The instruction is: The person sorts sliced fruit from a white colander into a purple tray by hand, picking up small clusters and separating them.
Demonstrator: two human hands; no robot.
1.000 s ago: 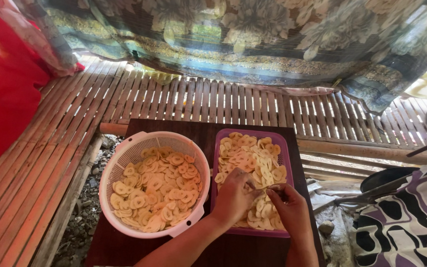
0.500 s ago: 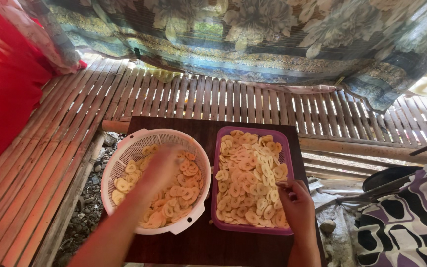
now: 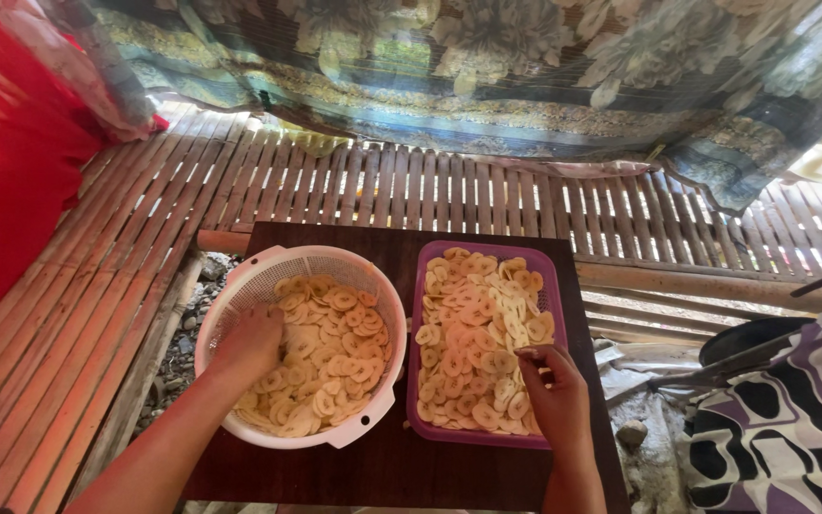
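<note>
Now the left hand (image 3: 252,345) is seen lowered into the round white colander (image 3: 240,286), where half a second ago it was blurred in motion above the same bowl. Its fingers are curled down among the pale yellow sliced chips (image 3: 330,366); whether any slice is pinched cannot be told. The right hand (image 3: 554,392) has been kept at the near right corner of the purple rectangular tray (image 3: 418,324), fingertips drawn together over the slices (image 3: 473,333) spread there, though a held slice cannot be made out. Colander and tray are set side by side, nearly touching, on a dark wooden board (image 3: 382,466). The board is laid over a bamboo slat floor (image 3: 78,324). A floral cloth (image 3: 487,67) is hung behind, red fabric (image 3: 2,181) at the left, and a black-and-white patterned cloth (image 3: 782,428) lies at the right.
</note>
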